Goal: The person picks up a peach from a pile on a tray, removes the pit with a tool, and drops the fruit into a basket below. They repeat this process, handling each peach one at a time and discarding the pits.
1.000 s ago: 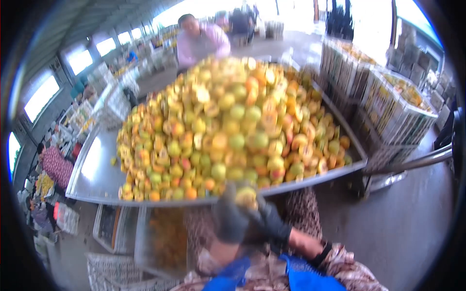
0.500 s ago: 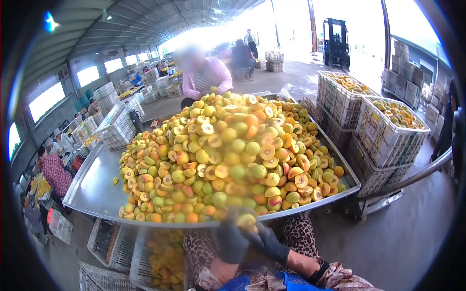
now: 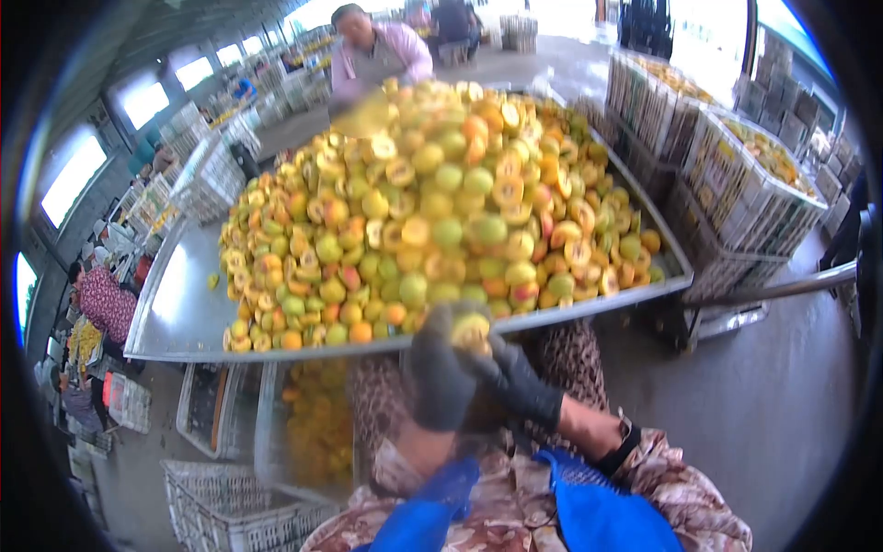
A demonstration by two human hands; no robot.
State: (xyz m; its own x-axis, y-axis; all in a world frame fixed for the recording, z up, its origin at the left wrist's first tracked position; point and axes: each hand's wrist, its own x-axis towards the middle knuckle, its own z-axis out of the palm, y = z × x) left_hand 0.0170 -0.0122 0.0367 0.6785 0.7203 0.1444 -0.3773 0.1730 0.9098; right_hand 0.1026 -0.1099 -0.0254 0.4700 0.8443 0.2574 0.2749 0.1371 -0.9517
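Observation:
My left hand (image 3: 443, 373), in a dark glove, is closed around a cut yellow peach (image 3: 472, 333) just off the near edge of a metal table (image 3: 175, 317). Its pale cut face and the darker pit area show. Against the peach's lower right side press the curled fingers of my right hand (image 3: 522, 379), also gloved. Whether a small tool sits in the right hand is hidden. A large heap of halved and whole yellow-green peaches (image 3: 368, 239) covers most of the table beyond my hands.
Peach-filled crates (image 3: 754, 198) are stacked at the right, beside a metal rail (image 3: 800, 283). Below the table's left front stand a crate of peaches (image 3: 317, 414) and a pale basket (image 3: 239, 506). Across the heap is a person in a pink top (image 3: 400, 51).
The view has tilted downward, so the table and my hands appear higher. My hands stay together at the peach, and its cut face is turned more toward me.

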